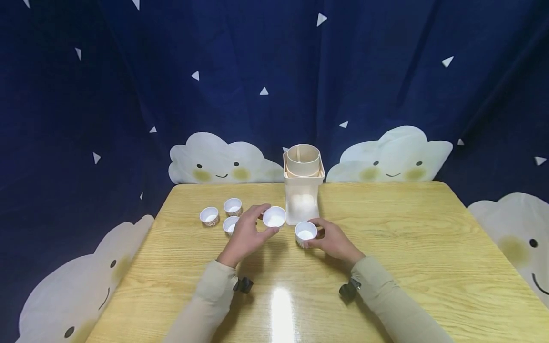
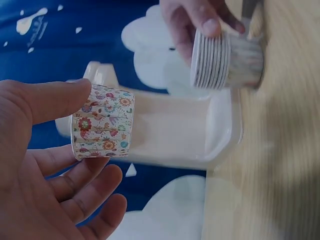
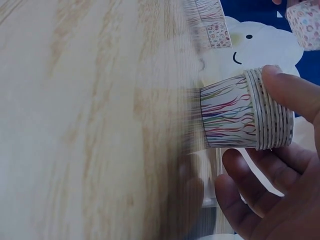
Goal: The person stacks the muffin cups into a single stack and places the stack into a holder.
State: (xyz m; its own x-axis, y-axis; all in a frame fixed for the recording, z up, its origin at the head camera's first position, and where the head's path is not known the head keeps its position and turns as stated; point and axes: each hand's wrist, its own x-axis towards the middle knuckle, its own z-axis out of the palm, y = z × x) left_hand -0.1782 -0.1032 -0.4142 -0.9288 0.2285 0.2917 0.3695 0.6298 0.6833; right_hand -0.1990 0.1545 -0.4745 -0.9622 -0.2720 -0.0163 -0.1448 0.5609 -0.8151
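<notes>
My left hand [image 1: 248, 232] pinches a paper baking cup [image 2: 103, 121] with a flower-and-bird print between thumb and fingers, raised above the table. Only its white inside shows in the head view. To its right, my right hand [image 1: 336, 241] grips a nested stack of paper baking cups [image 3: 230, 112] with wavy coloured lines, upright at or just above the tabletop; contact cannot be told. Behind both hands stands a cream plastic holder [image 1: 301, 188] with a round tube [image 1: 303, 161] at its top. Three groups of cups stand left of my left hand, one partly hidden by it.
The left-hand cups are a far-left one [image 1: 209, 216], a rear one [image 1: 233, 206] and a nearer one [image 1: 230, 225]. The wooden table [image 1: 429, 247] ends at a dark blue curtain [image 1: 274, 47] with clouds. Each wrist carries a small black camera [image 1: 245, 285].
</notes>
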